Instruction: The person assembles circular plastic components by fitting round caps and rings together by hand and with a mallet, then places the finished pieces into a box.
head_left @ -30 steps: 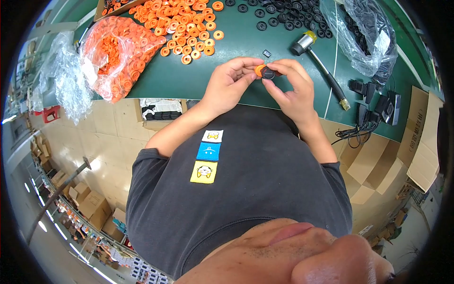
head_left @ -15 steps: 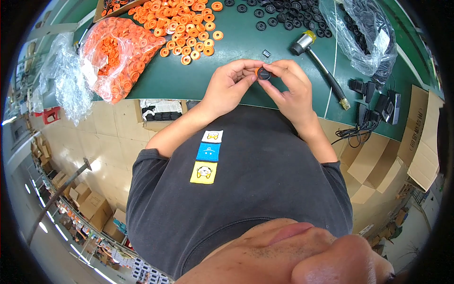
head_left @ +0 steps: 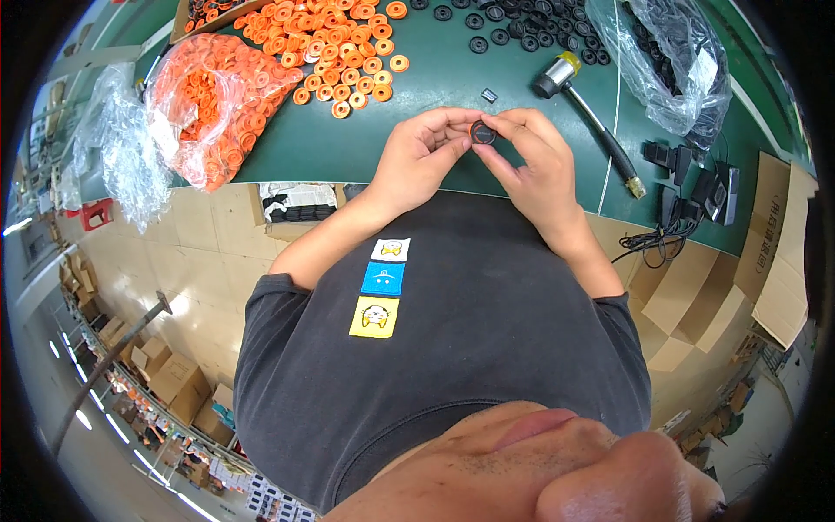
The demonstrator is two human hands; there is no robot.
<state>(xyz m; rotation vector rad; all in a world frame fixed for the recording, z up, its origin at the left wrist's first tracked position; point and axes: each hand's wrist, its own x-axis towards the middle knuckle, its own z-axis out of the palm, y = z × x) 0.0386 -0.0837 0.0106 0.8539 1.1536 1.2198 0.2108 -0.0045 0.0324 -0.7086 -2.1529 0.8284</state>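
Between the fingertips of both hands is a small round black cap [head_left: 483, 133] with an orange ring at its left edge. My left hand [head_left: 424, 157] pinches it from the left, and my right hand [head_left: 537, 157] grips it from the right with thumb and fingers. Both hands are closed around it over the table's near edge. Just beyond the fingers lies a small dark rectangular piece [head_left: 489, 95]. Loose orange rings [head_left: 335, 52] cover the table at the far left, and loose black caps [head_left: 531, 26] are spread at the far right.
A clear bag of orange rings [head_left: 217, 104] sits at the left, beside crumpled clear plastic [head_left: 130, 148]. To the right lie a mallet [head_left: 600, 126], a bag of black parts [head_left: 674, 70] and black power adapters [head_left: 709, 196]. An open cardboard box [head_left: 696, 296] stands below the table edge.
The black cap has tilted slightly between my fingertips, so more of its face shows. Both hands keep nearly the same place.
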